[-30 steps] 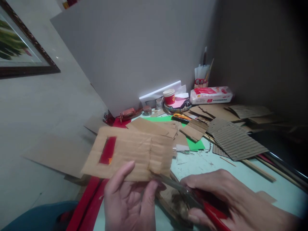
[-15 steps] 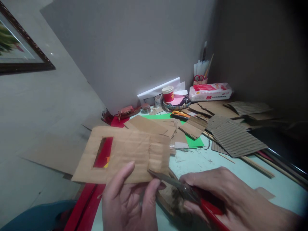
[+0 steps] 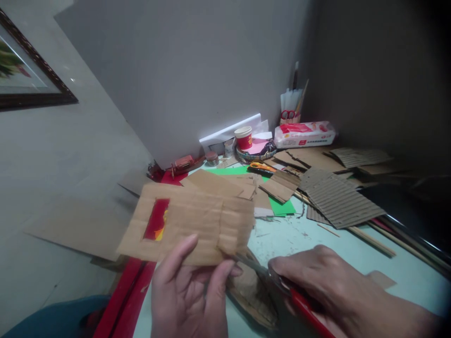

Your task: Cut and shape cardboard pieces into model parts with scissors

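My left hand (image 3: 190,291) pinches the lower edge of a brown cardboard sheet (image 3: 190,225) and holds it up over the table's near left corner. A rectangular window is cut into the sheet's left part, with red showing through it. My right hand (image 3: 338,295) is closed round the red handles of a pair of scissors (image 3: 278,284). The dark blades point left and meet the sheet's lower right corner, where a vertical slit runs up the cardboard.
Corrugated cardboard pieces (image 3: 338,199), green paper (image 3: 282,206), orange scissors (image 3: 262,166), a red paper cup (image 3: 244,137), a tissue pack (image 3: 305,134), a pen holder (image 3: 291,105) and wooden sticks (image 3: 373,239) litter the pale table (image 3: 317,239). A framed picture (image 3: 28,80) hangs at left.
The sheet tilted down to the left, then came back up and slightly right. The scissor blades stay at its lower right corner. The view drifted a little.
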### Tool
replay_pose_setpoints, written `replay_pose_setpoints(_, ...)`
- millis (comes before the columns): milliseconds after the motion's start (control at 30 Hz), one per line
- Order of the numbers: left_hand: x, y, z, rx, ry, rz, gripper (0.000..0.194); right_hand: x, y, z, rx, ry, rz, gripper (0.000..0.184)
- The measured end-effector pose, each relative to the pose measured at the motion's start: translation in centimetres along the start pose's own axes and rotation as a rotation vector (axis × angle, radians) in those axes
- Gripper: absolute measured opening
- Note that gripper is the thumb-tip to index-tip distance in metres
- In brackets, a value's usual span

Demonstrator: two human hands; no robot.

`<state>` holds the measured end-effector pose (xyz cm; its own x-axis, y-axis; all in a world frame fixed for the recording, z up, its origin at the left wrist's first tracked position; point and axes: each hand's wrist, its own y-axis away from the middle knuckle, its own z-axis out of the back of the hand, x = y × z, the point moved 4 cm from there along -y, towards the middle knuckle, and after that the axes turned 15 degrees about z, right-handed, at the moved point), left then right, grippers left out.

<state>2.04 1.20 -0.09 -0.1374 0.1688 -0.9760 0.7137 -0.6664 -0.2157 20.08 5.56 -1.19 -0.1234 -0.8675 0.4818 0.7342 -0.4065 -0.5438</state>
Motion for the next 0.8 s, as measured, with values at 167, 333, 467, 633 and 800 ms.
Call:
replay_pose_setpoints(167, 0.0, -0.1, 0.1, -0.133, 0.010, -0.047, 0.042, 0.0, 0.0, 0.2, 0.038, 0.118, 0.028, 0.023)
replay_pose_setpoints(333, 0.2, -0.9, 0.3, -0.128, 0.142, 0.063, 0.033, -0.4, -0.2, 0.7, -0.065, 0.141, 0.023, 0.026)
replay_pose_setpoints(467, 0.7, -1.3, 0.2, -0.002, 0.174, 0.127, 0.022, -1.0, -0.1, 1.7, -0.276, 0.077, -0.084, 0.023)
replay_pose_setpoints(633, 1.7, -1.1, -0.3, 0.111, 0.011, 0.009, 0.022, -1.7, 0.2, 2.6, -0.421, -0.214, -0.238, 0.012)
replay_pose_setpoints(800, 2.4, -0.5, -0.7, 0.142, -0.137, -0.104, 0.017, -1.4, 0.3, 3.6, -0.514, -0.122, -0.055, 0.031)
